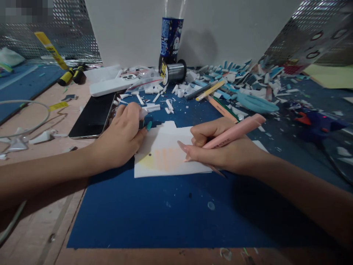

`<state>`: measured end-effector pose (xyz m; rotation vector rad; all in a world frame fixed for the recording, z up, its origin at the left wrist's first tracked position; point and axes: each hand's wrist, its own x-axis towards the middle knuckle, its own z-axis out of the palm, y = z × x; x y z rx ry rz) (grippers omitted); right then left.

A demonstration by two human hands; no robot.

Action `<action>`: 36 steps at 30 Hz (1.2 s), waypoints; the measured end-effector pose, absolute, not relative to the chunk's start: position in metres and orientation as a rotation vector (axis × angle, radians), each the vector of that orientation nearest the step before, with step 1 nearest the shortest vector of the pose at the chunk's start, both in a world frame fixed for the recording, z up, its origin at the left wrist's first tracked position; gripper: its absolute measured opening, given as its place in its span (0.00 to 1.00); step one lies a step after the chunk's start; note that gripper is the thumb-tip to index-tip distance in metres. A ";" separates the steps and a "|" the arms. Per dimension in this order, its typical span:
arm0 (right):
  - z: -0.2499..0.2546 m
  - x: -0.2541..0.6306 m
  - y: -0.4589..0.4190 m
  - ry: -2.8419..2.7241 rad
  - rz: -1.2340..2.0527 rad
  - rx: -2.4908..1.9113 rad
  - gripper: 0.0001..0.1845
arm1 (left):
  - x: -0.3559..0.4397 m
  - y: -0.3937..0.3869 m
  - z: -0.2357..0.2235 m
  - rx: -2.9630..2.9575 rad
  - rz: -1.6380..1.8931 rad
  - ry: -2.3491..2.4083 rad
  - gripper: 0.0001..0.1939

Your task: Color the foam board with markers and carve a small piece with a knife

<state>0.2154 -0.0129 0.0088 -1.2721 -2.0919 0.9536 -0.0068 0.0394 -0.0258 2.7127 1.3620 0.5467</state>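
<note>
A white foam sheet (pixel 165 152) with yellow and orange colouring lies on the blue cutting mat (pixel 154 213). My left hand (pixel 122 138) rests on the sheet's left edge, fingers curled around a small teal-tipped object (pixel 149 126). My right hand (pixel 220 147) is closed on a pink marker (pixel 234 133), its tip hidden under the fingers near the orange patch. The index finger lies stretched over the sheet.
A black phone (pixel 92 117) lies left of the mat, a white phone (pixel 110 85) behind it. A blue can (pixel 170 38) and wire spool (pixel 173 71) stand at the back. Foam scraps (pixel 242 79), several pens (pixel 209 91) and a blue glue gun (pixel 317 123) crowd the right.
</note>
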 end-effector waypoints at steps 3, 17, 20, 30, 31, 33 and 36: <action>0.010 0.215 -0.013 -2.077 0.963 -1.286 0.26 | -0.007 0.040 -0.026 2.720 0.551 1.352 0.07; 0.006 0.215 -0.012 -1.791 0.995 -1.253 0.25 | -0.006 0.038 -0.026 2.728 0.581 1.347 0.06; 0.005 0.214 -0.012 -1.802 1.030 -1.240 0.26 | -0.006 0.039 -0.027 2.744 0.579 1.351 0.07; 0.003 0.215 -0.011 -1.916 1.012 -1.229 0.25 | -0.006 0.039 -0.027 2.758 0.566 1.354 0.06; 0.003 0.215 -0.011 -1.903 1.004 -1.225 0.25 | -0.006 0.039 -0.027 2.759 0.570 1.357 0.06; 0.003 0.215 -0.011 -1.900 1.011 -1.231 0.25 | -0.006 0.039 -0.027 2.764 0.573 1.359 0.06; 0.005 0.215 -0.012 -1.934 1.063 -1.232 0.25 | -0.006 0.039 -0.027 2.763 0.562 1.354 0.06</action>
